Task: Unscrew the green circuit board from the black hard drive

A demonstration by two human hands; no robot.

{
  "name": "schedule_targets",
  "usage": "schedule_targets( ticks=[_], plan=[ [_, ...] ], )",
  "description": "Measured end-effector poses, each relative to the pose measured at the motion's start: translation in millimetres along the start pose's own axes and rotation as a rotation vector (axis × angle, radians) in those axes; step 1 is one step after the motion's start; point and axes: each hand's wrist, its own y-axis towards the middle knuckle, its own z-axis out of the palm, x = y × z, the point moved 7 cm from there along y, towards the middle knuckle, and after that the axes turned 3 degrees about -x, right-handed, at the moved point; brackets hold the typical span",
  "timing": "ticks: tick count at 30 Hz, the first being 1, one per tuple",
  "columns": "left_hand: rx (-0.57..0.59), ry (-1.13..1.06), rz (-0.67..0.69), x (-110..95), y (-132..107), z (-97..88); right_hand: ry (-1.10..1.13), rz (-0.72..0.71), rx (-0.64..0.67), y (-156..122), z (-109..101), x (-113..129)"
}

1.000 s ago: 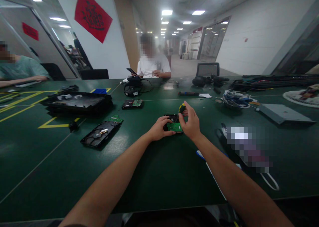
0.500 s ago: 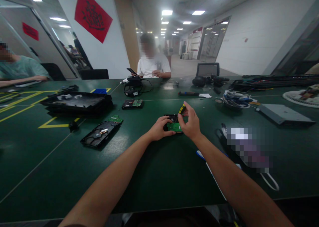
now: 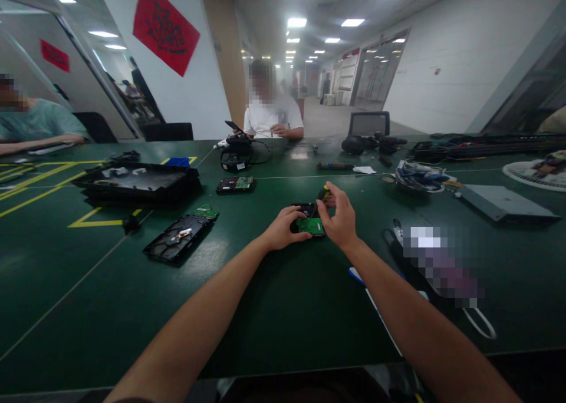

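Observation:
A small hard drive [image 3: 308,221] with a green circuit board facing up lies on the green table [image 3: 283,297] in front of me. My left hand [image 3: 283,227] grips its left side, fingers curled over the edge. My right hand [image 3: 338,217] is closed round a screwdriver with a yellow and black handle [image 3: 324,192], held upright with its tip down on the board. The tip itself is hidden behind my fingers.
An opened drive casing [image 3: 179,237] and a black tray [image 3: 135,182] lie to the left, another drive [image 3: 235,184] further back. Cables [image 3: 418,176] and a grey box [image 3: 504,202] sit at the right. A person in white [image 3: 272,114] sits opposite; another person's arm [image 3: 39,141] rests at far left.
The screwdriver handle has turned slightly in my right hand, and the fingers have shifted their hold. My left hand and the drive have stayed put.

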Motion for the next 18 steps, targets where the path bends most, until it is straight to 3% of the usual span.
schedule_targets(
  ticks=[18],
  plan=[
    [0.003,0.000,0.000,-0.8,0.1,-0.8,0.011,-0.003,-0.005,-0.5,0.5,0.5]
  ],
)
